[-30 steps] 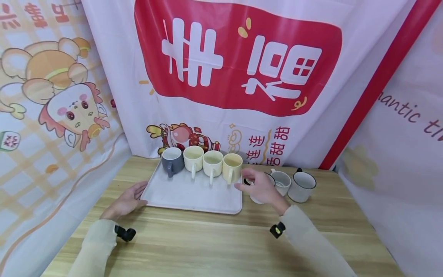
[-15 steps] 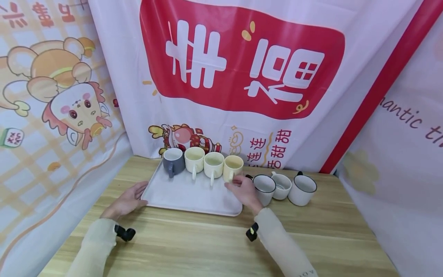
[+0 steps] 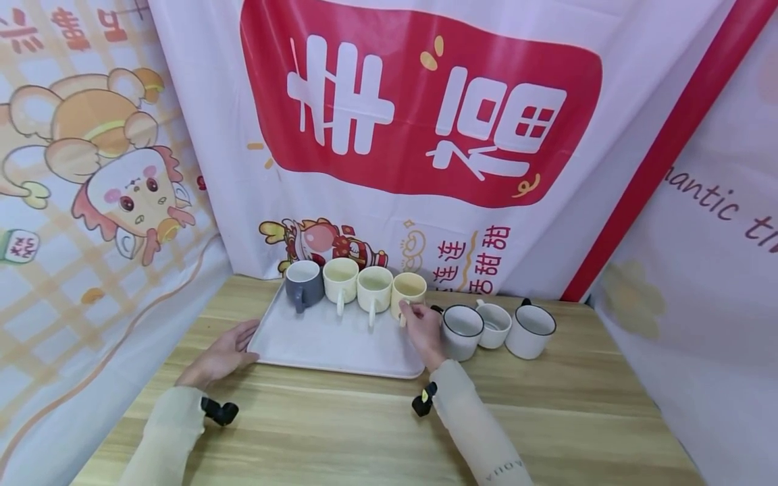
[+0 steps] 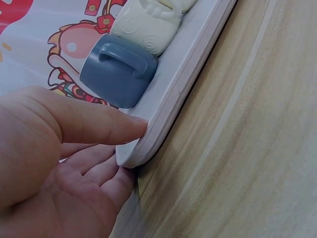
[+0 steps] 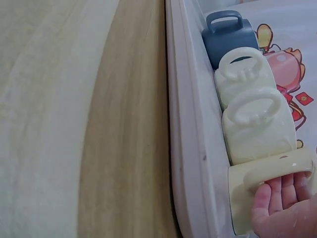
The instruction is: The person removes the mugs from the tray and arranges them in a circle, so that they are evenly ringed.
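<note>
My left hand (image 3: pixel 221 351) holds the white tray (image 3: pixel 334 347) at its left end; in the left wrist view the thumb (image 4: pixel 111 124) lies on the rim and the fingers reach around the corner. Four mugs stand in a row along the tray's back: a dark grey-blue mug (image 3: pixel 306 289), two pale cream mugs (image 3: pixel 340 287), and at the right end a yellow mug (image 3: pixel 408 287). My right hand (image 3: pixel 423 331) grips the yellow mug's handle. From the right wrist, the fingers (image 5: pixel 285 193) show tucked under that handle, while the thumb is mostly hidden.
Right of the tray stand a white mug with a black rim (image 3: pixel 463 337), a small white mug (image 3: pixel 495 324) and another black-rimmed mug (image 3: pixel 531 331). A printed cloth (image 3: pixel 419 101) hangs behind the wooden table (image 3: pixel 340 432), with more cloth at both sides.
My right hand has come left from over the black-rimmed mug to the yellow mug and taken its handle. The left hand stays at the tray, and the mugs keep their places.
</note>
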Demonstrator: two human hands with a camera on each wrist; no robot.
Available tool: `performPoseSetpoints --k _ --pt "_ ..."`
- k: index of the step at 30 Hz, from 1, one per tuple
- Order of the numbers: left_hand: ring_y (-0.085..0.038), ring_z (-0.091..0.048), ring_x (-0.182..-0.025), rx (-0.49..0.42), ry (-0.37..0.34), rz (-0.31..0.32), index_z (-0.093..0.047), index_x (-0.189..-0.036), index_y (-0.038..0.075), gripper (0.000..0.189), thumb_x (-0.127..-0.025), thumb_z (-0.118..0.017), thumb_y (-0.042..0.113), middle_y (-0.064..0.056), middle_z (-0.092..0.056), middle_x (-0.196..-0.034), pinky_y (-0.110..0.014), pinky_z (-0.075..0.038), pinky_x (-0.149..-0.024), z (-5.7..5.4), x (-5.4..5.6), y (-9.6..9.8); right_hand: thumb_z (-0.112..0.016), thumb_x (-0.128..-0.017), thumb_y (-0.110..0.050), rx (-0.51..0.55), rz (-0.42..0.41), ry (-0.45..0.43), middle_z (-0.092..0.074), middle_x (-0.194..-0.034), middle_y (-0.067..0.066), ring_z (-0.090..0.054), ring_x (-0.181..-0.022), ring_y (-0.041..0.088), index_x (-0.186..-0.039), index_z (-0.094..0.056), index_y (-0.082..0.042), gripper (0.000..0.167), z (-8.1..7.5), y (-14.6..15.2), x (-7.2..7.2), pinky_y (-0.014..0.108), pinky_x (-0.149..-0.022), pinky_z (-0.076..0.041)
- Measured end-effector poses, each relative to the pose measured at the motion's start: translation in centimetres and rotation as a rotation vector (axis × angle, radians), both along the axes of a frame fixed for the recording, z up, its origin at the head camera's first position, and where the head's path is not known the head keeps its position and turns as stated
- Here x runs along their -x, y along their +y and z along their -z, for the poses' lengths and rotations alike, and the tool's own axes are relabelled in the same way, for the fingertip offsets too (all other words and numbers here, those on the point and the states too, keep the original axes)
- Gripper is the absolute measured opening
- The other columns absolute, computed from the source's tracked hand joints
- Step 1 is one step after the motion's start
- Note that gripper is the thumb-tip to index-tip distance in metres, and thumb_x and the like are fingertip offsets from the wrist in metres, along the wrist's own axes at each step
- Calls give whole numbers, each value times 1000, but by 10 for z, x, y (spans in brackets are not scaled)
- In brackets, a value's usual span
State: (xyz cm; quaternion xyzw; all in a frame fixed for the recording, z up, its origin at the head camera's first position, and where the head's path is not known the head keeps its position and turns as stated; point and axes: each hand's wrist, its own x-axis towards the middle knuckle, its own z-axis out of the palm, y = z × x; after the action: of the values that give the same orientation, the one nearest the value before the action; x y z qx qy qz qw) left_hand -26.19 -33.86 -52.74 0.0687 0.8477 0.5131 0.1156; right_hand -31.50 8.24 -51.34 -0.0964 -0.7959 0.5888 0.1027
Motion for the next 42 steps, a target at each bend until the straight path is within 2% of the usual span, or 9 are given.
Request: performPoseSetpoints --k 7,10,14,18,21,25,32,37,42 --pt "-56 -14 -158 -2 -10 -1 -9 -164 -12 85 -97 -61 -6 -36 -8 -172 -62 -20 -130 4 1 -2 -72 -99 -36 26 0 -27 -68 -78 1 -57 -75 13 -93 -80 -2 36 -1 -5 -12 21 -65 -47" --pt "-56 -12 -159 -6 -17 1 -8 -165 -11 86 -98 -61 -6 -36 -7 -172 -63 -20 -130 4 1 -2 -70 -100 -33 47 -15 -43 -65 -78 0 -56 -77 14 -92 -77 -1 34 -8 -5 -18 21 -66 -47" --pt "-57 -13 -158 -10 -20 -2 -7 -164 -11 86 -97 -61 -6 -36 -7 -172 -63 -20 -130 4 0 -2 -68 -100 -30 68 -43 -77 -58 -77 -1 -53 -78 16 -82 -72 -2 34 -19 -1 -25 23 -66 -44" --pt "-58 -14 -157 -2 -11 -1 -7 -164 -12 86 -97 -61 -6 -38 -8 -171 -64 -21 -130 2 0 -2 -64 -101 -26 147 -129 -91 -55 -76 0 -52 -80 16 -73 -63 -2 37 -29 6 -33 23 -70 -44" --pt "-57 -14 -158 9 -15 -5 -7 -164 -11 86 -98 -61 -5 -36 -7 -172 -64 -20 -131 1 1 -1 -62 -103 -19 261 -206 -107 -57 -76 0 -54 -81 15 -73 -61 -3 34 -33 12 -40 23 -73 -46" --pt "-56 -14 -159 16 -24 -7 -7 -165 -11 86 -98 -60 -5 -36 -7 -172 -64 -20 -131 1 3 0 -58 -105 -12 365 -289 -138 -54 -71 -1 -53 -74 15 -75 -59 -8 30 -34 21 -50 22 -69 -45" --pt "-56 -13 -159 15 -20 -1 -7 -164 -11 86 -98 -61 -5 -35 -6 -172 -64 -19 -131 0 3 0 -53 -105 -4 399 -434 -123 -53 -73 -1 -51 -74 13 -79 -58 -10 27 -44 50 -76 20 -67 -42" --pt "-56 -13 -159 0 -18 2 -6 -165 -11 86 -98 -61 -5 -35 -7 -172 -64 -19 -131 0 5 0 -45 -108 -2 443 -592 -128 -50 -77 -2 -49 -78 13 -80 -56 -11 32 -52 83 -95 19 -73 -44" --pt "-58 -12 -158 -3 -21 8 -4 -165 -11 87 -98 -61 -6 -36 -6 -172 -66 -20 -131 1 6 -1 -43 -111 -7 477 -749 -154 -51 -80 -3 -50 -80 11 -85 -58 -12 31 -49 121 -111 19 -76 -46"
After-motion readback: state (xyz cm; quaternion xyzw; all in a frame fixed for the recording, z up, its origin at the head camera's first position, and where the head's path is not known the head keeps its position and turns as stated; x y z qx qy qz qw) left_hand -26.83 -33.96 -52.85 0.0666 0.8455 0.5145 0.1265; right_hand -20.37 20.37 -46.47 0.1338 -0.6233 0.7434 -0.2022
